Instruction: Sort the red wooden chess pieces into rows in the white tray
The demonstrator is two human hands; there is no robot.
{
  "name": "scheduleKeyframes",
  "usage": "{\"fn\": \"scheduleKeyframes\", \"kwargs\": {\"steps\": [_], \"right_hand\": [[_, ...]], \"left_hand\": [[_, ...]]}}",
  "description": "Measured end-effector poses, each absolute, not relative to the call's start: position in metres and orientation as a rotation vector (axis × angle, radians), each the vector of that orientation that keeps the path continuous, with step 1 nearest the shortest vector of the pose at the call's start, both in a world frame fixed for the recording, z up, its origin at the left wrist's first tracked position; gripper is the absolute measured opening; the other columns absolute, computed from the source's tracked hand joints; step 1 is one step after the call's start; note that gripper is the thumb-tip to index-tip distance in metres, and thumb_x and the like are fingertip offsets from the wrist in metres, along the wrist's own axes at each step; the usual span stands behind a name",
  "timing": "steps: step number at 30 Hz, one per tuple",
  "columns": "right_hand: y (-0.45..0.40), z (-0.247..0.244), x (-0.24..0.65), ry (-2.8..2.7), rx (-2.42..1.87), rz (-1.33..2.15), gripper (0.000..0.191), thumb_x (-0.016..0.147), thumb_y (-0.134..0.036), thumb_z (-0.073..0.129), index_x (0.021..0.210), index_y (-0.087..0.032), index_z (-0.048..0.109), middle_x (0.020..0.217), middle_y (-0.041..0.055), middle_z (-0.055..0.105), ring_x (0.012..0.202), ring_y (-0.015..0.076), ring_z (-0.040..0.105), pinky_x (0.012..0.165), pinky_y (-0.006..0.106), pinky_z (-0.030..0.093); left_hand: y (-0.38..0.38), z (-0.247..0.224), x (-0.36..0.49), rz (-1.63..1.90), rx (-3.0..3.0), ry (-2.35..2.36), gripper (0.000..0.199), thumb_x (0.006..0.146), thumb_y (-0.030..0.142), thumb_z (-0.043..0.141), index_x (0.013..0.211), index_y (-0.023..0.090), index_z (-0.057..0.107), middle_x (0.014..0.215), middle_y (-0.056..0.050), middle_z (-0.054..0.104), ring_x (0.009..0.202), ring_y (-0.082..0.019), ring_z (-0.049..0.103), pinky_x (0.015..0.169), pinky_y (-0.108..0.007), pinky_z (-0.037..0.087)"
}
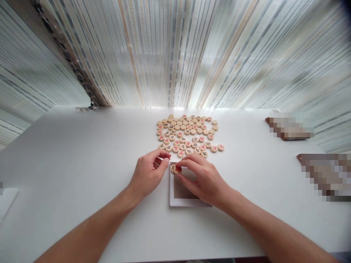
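The right hand [203, 177] pinches a round wooden piece [178, 169] between thumb and index finger, over the 10 o'clock corner of an open box [189, 202]. The piece carries a red character, apparently 帥. A second piece [172, 167], marked in black and partly covered, is at the same corner; its character is not fully legible.

The left hand [149, 170] is at the box's 10 o'clock, fingers curled, thumb and index tips narrowly apart, with no piece visible between them.

At 12 o'clock from the box, a group of loose pieces [189, 127] lies on the white table [82, 164]. Many show red or black characters, too small to read reliably; others present blank faces. At 2 and 3 o'clock, two brown-edged objects [275, 128] are pixelated and unreadable. A striped curtain [153, 54] spans 10 to 2 o'clock.
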State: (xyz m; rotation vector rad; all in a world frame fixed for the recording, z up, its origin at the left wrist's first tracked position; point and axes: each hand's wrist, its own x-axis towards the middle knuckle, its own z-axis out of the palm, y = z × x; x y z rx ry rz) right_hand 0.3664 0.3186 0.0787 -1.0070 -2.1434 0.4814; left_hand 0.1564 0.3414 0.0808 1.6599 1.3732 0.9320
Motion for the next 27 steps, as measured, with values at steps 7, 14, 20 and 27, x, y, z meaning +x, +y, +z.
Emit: {"fn": "scheduleKeyframes", "kwargs": {"steps": [7,14,20,27], "right_hand": [[0.325,0.071,0.361,-2.234,-1.114,0.442,0.011,0.099,-0.016,0.065,0.107,-0.019,0.072,0.097,0.0088,0.065,0.085,0.0229,0.061,0.075,0.036,0.053],[0.327,0.066,0.361,-2.257,-1.099,0.397,0.012,0.101,-0.017,0.064,0.109,-0.02,0.072,0.095,0.0079,0.068,0.085,0.0228,0.061,0.077,0.036,0.051],[0.326,0.065,0.361,-2.231,-1.098,0.382,0.01,0.101,-0.019,0.065,0.108,-0.019,0.073,0.094,0.0079,0.069,0.085,0.0231,0.06,0.077,0.037,0.051],[0.326,0.066,0.362,-2.215,-1.081,0.365,0.009,0.102,-0.019,0.066,0.103,-0.021,0.074,0.092,0.0072,0.071,0.084,0.0229,0.061,0.076,0.036,0.051]], "left_hand": [[0.338,0.082,0.157,0.911,1.686,1.36,0.018,0.094,0.03,0.061,0.096,0.019,0.076,0.088,-0.003,0.08,0.071,-0.017,0.07,0.066,-0.028,0.054],[0.337,0.083,0.159,0.912,1.692,1.358,0.017,0.094,0.028,0.061,0.096,0.019,0.076,0.086,-0.002,0.079,0.069,-0.016,0.07,0.065,-0.027,0.053],[0.337,0.084,0.159,0.9,1.69,1.356,0.018,0.095,0.029,0.062,0.097,0.019,0.076,0.088,-0.003,0.08,0.073,-0.018,0.071,0.068,-0.028,0.055],[0.337,0.085,0.158,0.902,1.686,1.354,0.017,0.095,0.029,0.062,0.097,0.019,0.075,0.088,-0.003,0.079,0.071,-0.017,0.07,0.066,-0.028,0.054]]}}
